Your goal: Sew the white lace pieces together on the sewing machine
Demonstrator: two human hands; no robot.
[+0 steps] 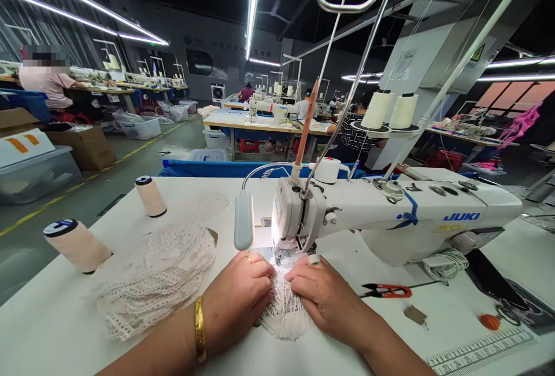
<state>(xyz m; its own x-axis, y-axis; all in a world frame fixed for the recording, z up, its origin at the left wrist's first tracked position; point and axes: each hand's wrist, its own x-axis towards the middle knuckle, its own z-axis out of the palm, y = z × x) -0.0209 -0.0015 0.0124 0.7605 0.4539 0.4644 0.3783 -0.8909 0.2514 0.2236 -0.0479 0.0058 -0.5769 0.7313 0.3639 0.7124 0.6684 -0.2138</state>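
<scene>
A white lace piece (286, 312) lies under the needle area of the JUKI sewing machine (342, 208), lit by its lamp (244, 221). On its left edge my left hand (236, 295) is closed, fingers curled over the lace just before the presser foot. My right hand (327, 292) pinches the opposite edge, close to the needle. Both hands rest low at the machine bed, and the fingertips partly hide the lace. To the left of my left hand lies a loose pile of white lace trim (151, 283).
Two cones of peach thread (78, 246) stand at the table's left. Red-handled thread snips (388, 291), a small tag (415, 314), an orange pincushion (489, 322) and a clear ruler (481, 350) lie on the right. Thread stand rods rise behind the machine head. Other people sit at machines beyond.
</scene>
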